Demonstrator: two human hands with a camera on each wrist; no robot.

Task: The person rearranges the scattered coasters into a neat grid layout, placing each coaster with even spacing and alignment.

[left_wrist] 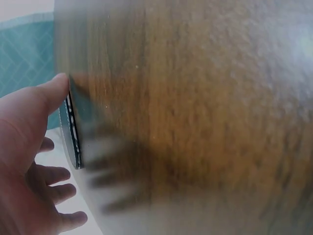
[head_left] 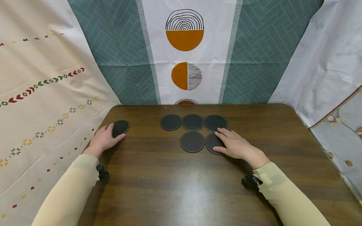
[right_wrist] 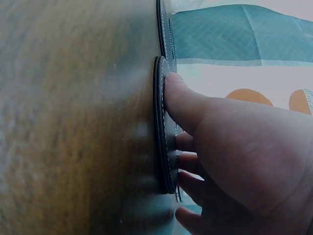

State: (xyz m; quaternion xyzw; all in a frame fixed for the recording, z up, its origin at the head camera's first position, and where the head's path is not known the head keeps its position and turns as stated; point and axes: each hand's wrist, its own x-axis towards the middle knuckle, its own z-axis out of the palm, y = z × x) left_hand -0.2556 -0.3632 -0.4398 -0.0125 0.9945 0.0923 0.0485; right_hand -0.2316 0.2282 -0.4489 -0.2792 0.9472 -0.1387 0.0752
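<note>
At the table's left side, a round black coaster (head_left: pixel 121 126) lies beside my left hand (head_left: pixel 104 138), whose thumb and loosely spread fingers reach about its near edge. The left wrist view shows the thumb tip at the rim of the coaster (left_wrist: pixel 71 129). My right hand (head_left: pixel 236 146) rests flat over another stitched black coaster (head_left: pixel 210 143), covering its right part. Its fingertips overlap the lower edge of the coaster behind (head_left: pixel 215 121). In the right wrist view the thumb touches the face of the coaster (right_wrist: pixel 166 127), and the fingers extend past it.
Left of the right hand lies a lone front coaster (head_left: pixel 192 142). Two more, a middle coaster (head_left: pixel 193 121) and a left coaster (head_left: pixel 171 122), complete the back row. The brown wooden table (head_left: pixel 158 179) meets a patterned cloth (head_left: pixel 127 62) at its back edge.
</note>
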